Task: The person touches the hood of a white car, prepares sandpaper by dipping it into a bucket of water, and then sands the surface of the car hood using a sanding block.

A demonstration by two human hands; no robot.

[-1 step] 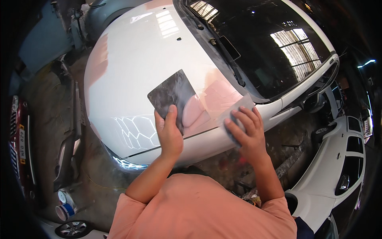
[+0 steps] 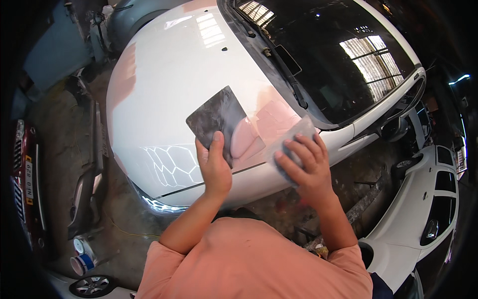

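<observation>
My left hand (image 2: 216,172) grips a dark, smeared mixing board (image 2: 214,114) by its near edge, thumb on top. A smooth mound of pink body filler (image 2: 242,139) lies on the board's right part. Closed around a flat grey spreader (image 2: 304,125), my right hand (image 2: 311,172) is just right of the board, fingers pressed on the blade. Both hands are over the near rear corner of a white car's hood (image 2: 169,89). Beyond them, a pink filler patch (image 2: 276,117) covers the hood near the windshield; the board hides part of the surface beneath.
The windshield (image 2: 323,55) and a wiper (image 2: 289,79) are at the far right. A detached bumper (image 2: 89,184) and cans (image 2: 82,261) lie on the floor at left, beside a dark red car front (image 2: 25,179). Another white car (image 2: 413,209) stands at right.
My right hand has moved slightly left and toward me with the spreader, closer to the board. The left hand and board have shifted a little to the right.
</observation>
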